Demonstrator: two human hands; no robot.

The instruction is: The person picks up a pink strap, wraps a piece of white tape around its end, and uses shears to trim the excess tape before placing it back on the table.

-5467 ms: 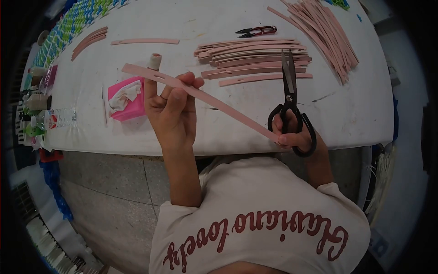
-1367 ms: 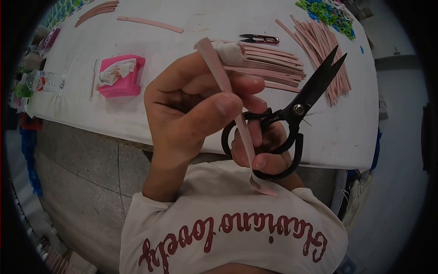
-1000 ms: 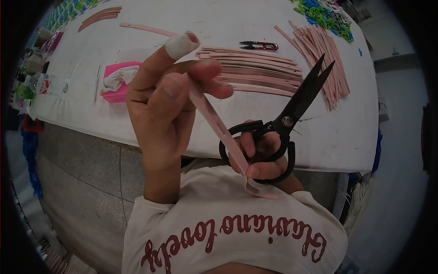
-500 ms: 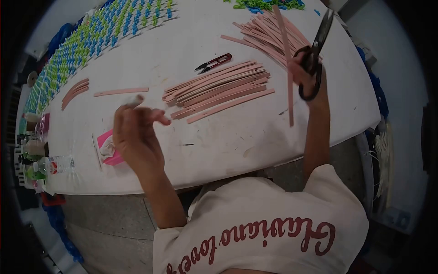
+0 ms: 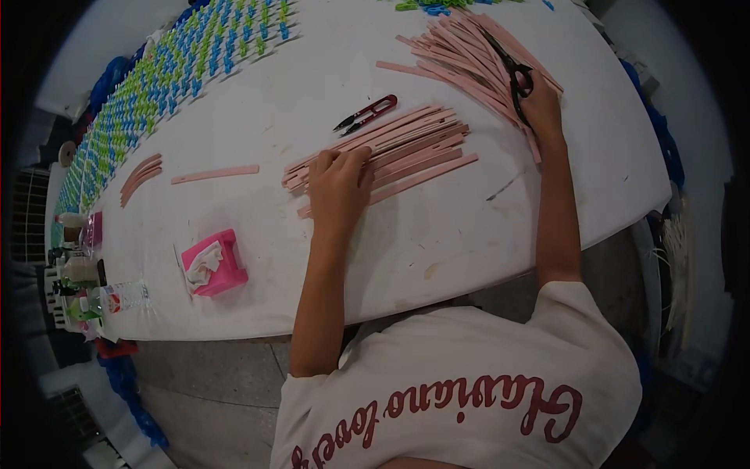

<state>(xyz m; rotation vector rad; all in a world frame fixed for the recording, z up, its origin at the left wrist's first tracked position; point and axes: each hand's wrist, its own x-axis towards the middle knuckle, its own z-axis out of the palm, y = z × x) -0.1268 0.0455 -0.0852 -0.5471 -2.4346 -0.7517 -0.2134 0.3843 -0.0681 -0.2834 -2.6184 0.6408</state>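
My left hand [image 5: 341,181] rests with bent fingers on the left part of the middle pile of pink strips [image 5: 418,152], its fingertips hidden among them. My right hand [image 5: 542,105] is wrapped round the black-handled scissors [image 5: 521,80]. Their blades lie over the larger, fanned-out heap of long pink strips [image 5: 457,59] at the upper right. One strip end [image 5: 534,148] sticks out toward me beneath that hand. Just beyond the middle pile lies a pair of thread snips [image 5: 366,115] with a dark red handle.
A single pink strip [image 5: 215,174] and a few curved pieces [image 5: 141,178] lie at left. Nearer me stands a pink tissue box [image 5: 223,264]. Rows of blue and green clips [image 5: 168,82] cover the far left. Bottles [image 5: 117,299] line the left edge.
My left hand has come down onto the middle pile from the left. My right hand has swung the scissors over the right heap, lowering the long strip seen beside it.
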